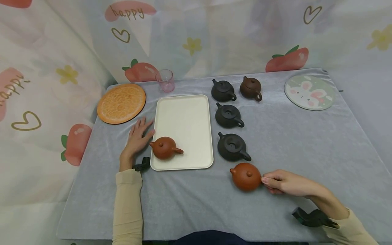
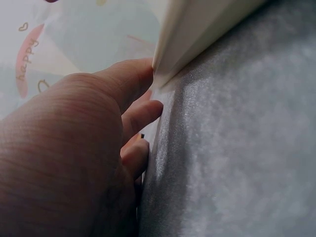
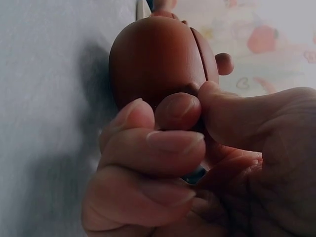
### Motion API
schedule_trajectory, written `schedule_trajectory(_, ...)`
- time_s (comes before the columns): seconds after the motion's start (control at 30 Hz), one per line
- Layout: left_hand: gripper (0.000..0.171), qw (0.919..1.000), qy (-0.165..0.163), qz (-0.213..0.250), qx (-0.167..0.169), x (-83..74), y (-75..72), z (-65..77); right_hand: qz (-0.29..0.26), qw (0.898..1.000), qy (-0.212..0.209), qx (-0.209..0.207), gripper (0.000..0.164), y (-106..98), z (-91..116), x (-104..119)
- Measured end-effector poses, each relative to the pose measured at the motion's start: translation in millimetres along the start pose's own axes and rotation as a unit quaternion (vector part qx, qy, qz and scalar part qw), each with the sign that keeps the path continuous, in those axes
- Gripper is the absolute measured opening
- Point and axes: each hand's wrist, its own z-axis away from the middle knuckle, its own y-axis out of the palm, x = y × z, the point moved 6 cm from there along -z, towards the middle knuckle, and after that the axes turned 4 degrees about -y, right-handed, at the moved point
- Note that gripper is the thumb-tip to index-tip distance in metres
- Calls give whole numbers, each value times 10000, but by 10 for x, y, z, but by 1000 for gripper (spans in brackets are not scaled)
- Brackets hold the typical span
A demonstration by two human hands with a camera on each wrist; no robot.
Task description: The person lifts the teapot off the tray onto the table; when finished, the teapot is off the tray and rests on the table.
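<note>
My right hand point(image 1: 288, 183) pinches the handle of a reddish-brown clay teapot point(image 1: 246, 177), thumb against curled fingers. The handle is mostly hidden behind those fingers in the right wrist view, where the teapot's round body point(image 3: 153, 59) and lid knob show. Whether its base touches the cloth I cannot tell. My left hand point(image 1: 136, 139) lies at the left edge of a cream tray point(image 1: 186, 115), fingers spread and the thumb touching the rim. Another reddish-brown teapot point(image 1: 164, 148) sits on the tray's lower left part, spout pointing left over the rim.
Three black teapots point(image 1: 231, 147) form a column right of the tray. A dark brown teapot point(image 1: 251, 87) stands at the back. Around them are a pink glass point(image 1: 165, 81), a round orange mat point(image 1: 121, 103) and a rabbit-print mat point(image 1: 309, 92). Grey cloth point(image 1: 183, 200) covers the table.
</note>
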Motion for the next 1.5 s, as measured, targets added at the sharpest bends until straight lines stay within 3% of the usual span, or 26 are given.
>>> schedule_trajectory(0.67,64,10000,14,-3,-14,13,-10,-27,-72,9996,260,-129,39,-149,232,-134)
schedule_trajectory(1.5,64,10000,3,-65,-13,32,10,-27,-128,9990,284,-326,37,-388,433,-192)
